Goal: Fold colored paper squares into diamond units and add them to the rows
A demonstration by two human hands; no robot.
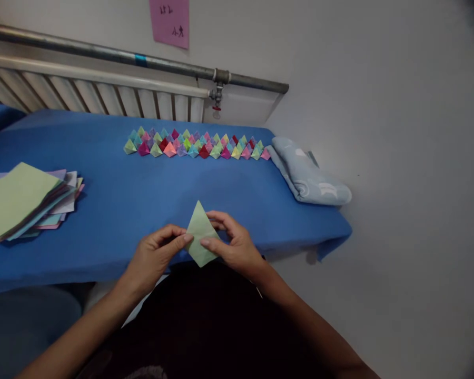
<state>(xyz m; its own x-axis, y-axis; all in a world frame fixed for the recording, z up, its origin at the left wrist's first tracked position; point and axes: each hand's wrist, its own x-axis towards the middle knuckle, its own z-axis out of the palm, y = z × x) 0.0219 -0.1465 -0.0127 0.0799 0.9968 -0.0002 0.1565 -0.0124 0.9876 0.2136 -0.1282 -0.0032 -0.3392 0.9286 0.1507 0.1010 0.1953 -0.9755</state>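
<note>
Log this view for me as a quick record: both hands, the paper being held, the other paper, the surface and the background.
Left hand: pinching the left side of the green paper
Right hand: gripping its right side, thumb on the near face
Held shape: pointed at top and bottom
Paper stack: uneven, many colors, on the left
Folded pieces: multicolored rows toward the far edge
Surface: blue cloth
Right end: folded blanket
Background: radiator, pink note on wall
</note>
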